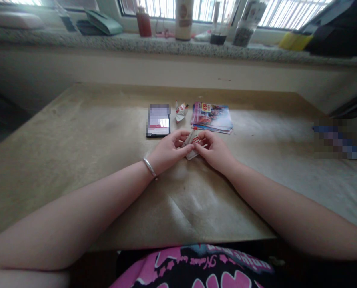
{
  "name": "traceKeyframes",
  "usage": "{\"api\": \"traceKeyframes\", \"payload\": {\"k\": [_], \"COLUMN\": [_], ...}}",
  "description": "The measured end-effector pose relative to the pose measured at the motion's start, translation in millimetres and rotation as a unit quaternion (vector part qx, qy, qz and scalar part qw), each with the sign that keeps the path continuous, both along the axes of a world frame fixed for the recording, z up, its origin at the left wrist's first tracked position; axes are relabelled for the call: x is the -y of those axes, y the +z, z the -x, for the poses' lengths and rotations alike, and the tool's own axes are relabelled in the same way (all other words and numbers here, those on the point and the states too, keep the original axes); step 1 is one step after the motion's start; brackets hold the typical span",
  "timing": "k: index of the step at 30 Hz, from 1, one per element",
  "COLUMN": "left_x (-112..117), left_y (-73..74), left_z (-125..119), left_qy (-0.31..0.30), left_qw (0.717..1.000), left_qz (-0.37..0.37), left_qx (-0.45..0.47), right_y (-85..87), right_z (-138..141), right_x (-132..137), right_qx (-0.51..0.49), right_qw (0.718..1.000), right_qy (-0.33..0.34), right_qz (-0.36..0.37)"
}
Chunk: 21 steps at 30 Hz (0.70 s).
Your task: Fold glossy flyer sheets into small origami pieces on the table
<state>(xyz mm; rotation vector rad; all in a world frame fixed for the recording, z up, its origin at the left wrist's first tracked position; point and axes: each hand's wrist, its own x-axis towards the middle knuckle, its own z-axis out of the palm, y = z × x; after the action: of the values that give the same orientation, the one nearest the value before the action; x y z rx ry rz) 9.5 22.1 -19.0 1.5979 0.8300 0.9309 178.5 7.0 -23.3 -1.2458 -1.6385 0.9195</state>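
Near edge: a pink and black printed garment (196,268) shows at the bottom, below the near edge of the table (76,160), which is covered in brown paper.
Forearms: both reach in from the near corners and meet at the middle of the table; a silver bracelet (150,168) sits on the left wrist.
Left hand (168,152): fingers curled narrow, pinching the left side of the folded paper (193,145).
Right hand (216,152): fingers curled narrow too, pinching the same piece from the right.
Folded paper: white with red print, held between the two hands, its lower end at or just above the table; I cannot tell which.
Long axis: runs from near to far, tilted a little, with the point toward the far side.
Nearer hand: neither; both touch the piece and are level with each other.
Just beyond: a phone (158,120) lies far-left of the hands, a small finished paper figure (181,112) straight beyond them, and a stack of printed leaflets (211,118) far-right.
Far: a stone windowsill (166,44) carries bottles and jars against the window.
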Motion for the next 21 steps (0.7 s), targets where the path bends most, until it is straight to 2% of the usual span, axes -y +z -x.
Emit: {"api": "traceKeyframes", "payload": {"k": [9,16,18,21], "left_x": [-3,-3,-3,-3], "left_y": [0.2,-1.2,-1.2,1.0], "left_z": [3,7,8,9], "left_qy": [0.028,0.022,0.022,0.045], "left_qw": [0.994,0.976,0.964,0.93], "left_qz": [-0.046,-0.132,-0.169,-0.226], "left_qx": [-0.094,-0.171,-0.206,-0.288], "right_y": [-1.2,-4.0,-4.2,-3.7], "right_z": [-2,-9,-10,-9], "right_x": [-2,-9,-11,-11], "right_qx": [0.018,0.06,0.064,0.06], "right_qw": [1.0,0.998,0.998,0.998], "right_qy": [0.0,-0.015,-0.003,0.011], "right_qz": [-0.011,-0.02,-0.016,-0.019]}}
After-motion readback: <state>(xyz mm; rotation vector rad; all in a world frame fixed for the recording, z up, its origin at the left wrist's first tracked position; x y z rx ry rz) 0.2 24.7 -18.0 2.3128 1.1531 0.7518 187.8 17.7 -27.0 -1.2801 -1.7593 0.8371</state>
